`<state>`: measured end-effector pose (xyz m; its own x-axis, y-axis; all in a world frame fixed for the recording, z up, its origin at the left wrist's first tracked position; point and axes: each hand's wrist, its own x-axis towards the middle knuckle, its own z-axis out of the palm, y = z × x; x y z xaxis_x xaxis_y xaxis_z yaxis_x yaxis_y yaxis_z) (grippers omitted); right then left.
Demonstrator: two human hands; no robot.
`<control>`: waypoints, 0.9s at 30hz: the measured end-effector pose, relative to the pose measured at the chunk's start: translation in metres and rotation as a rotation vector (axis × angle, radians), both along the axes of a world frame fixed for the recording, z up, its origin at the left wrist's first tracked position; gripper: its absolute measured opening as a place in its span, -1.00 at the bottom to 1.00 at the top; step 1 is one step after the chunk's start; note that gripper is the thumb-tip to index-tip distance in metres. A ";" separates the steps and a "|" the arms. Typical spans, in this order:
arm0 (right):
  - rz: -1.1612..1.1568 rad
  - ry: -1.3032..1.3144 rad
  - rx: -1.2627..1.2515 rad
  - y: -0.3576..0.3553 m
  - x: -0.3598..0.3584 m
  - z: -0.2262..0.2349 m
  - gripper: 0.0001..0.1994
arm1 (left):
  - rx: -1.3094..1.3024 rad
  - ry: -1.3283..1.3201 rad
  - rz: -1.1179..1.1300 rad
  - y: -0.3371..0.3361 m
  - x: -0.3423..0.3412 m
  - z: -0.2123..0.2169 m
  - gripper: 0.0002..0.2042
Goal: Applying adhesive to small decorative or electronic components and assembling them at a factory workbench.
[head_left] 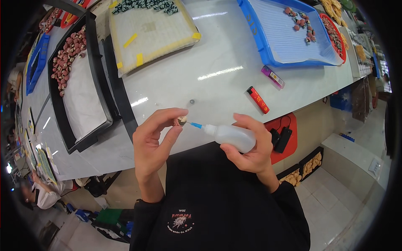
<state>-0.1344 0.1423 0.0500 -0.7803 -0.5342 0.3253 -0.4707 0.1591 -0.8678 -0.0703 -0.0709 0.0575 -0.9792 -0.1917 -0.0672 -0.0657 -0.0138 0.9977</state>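
Observation:
Between the thumb and forefinger of my left hand (151,140) is a small round figurine piece (181,121), pinkish with cream and dark parts. My right hand (256,148) is wrapped round a translucent white squeeze bottle (234,137), which lies tilted nearly level. The bottle's blue needle tip (196,125) points left, its thin end at or very close to the piece; whether they touch I cannot tell. Both hands are held over the near edge of the pale table (184,83).
A red lighter (257,100) and a purple lighter (273,78) lie right of centre. Small pink pieces fill part of a black tray (98,94) at left; a few sit in a blue tray (261,46) at far right. Dark green pieces rest on a taped board (163,39). Another person (46,196) is at far left.

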 end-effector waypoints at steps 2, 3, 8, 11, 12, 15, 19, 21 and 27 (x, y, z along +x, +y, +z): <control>-0.144 0.044 -0.086 -0.003 0.001 0.006 -0.49 | 0.042 -0.063 0.037 0.002 -0.001 0.000 -0.78; -0.151 0.040 -0.085 -0.005 0.000 0.012 -0.49 | 0.029 -0.019 -0.014 0.000 -0.002 -0.003 -0.77; -0.133 0.189 -0.142 -0.017 -0.010 0.031 -0.53 | 0.080 0.017 -0.069 0.004 -0.002 -0.010 -0.75; -0.132 0.200 -0.110 -0.019 -0.010 0.037 -0.54 | 0.142 0.002 -0.048 0.005 -0.002 -0.009 -0.75; -0.135 0.198 -0.111 -0.019 -0.010 0.037 -0.54 | 0.155 0.003 -0.043 0.005 -0.001 -0.009 -0.76; -0.144 0.183 -0.114 -0.020 -0.009 0.038 -0.53 | 0.183 0.012 -0.033 0.006 -0.002 -0.010 -0.77; -0.124 0.155 -0.134 -0.021 -0.008 0.037 -0.54 | 0.204 0.009 -0.044 0.005 -0.001 -0.009 -0.77; -0.126 0.168 -0.133 -0.021 -0.008 0.038 -0.54 | 0.209 0.020 -0.043 0.004 0.000 -0.011 -0.77; -0.125 0.157 -0.131 -0.021 -0.007 0.039 -0.53 | 0.220 0.019 -0.042 0.003 -0.001 -0.012 -0.78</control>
<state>-0.1413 0.1214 0.0892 -0.7720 -0.3820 0.5080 -0.5854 0.1158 -0.8024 -0.0708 -0.0684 0.0455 -0.9874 -0.1339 -0.0847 -0.0523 -0.2291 0.9720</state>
